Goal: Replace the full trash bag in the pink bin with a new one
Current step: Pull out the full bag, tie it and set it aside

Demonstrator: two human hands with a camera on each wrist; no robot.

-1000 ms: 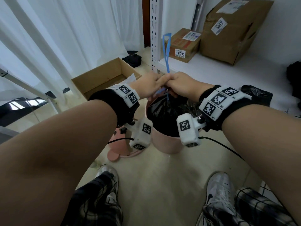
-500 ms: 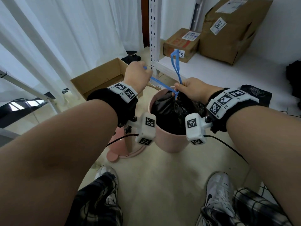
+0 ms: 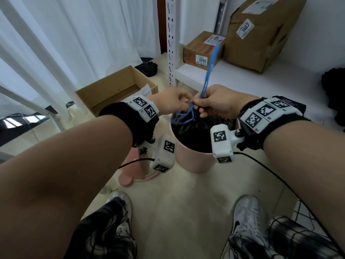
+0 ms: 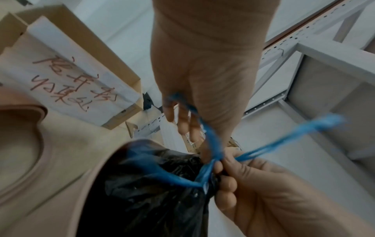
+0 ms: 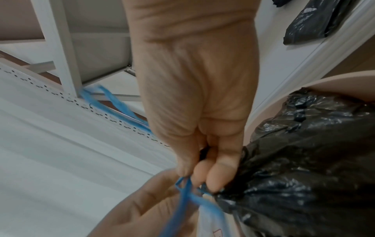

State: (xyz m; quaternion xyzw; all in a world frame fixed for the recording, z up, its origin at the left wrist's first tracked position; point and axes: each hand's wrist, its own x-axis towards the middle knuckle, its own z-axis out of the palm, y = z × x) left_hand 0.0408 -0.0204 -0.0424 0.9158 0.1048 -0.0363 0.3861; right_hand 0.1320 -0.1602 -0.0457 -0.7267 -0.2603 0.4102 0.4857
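The pink bin (image 3: 194,161) stands on the floor between my forearms, with the full black trash bag (image 3: 192,135) inside it. The bag's mouth is gathered. My right hand (image 3: 200,107) grips the gathered neck together with one blue drawstring loop (image 3: 209,71), which sticks up from my fist. My left hand (image 3: 183,101) is right beside it and holds the other blue loop (image 4: 211,137), which runs over its fingers (image 4: 182,118). The right wrist view shows my right fingers (image 5: 215,176) curled on the bag neck (image 5: 233,197).
A pink lid (image 3: 130,172) lies on the floor left of the bin. An open cardboard box (image 3: 115,88) and a white curtain (image 3: 74,34) are beyond it. A white shelf post (image 3: 170,40) and shelf carry two boxes (image 3: 201,49) and a folded black bag (image 5: 316,20). My shoes (image 3: 246,217) are below.
My left hand, which had pulled its drawstring out to the left, has come back beside my right hand above the bin. The right hand's loop now stands higher.
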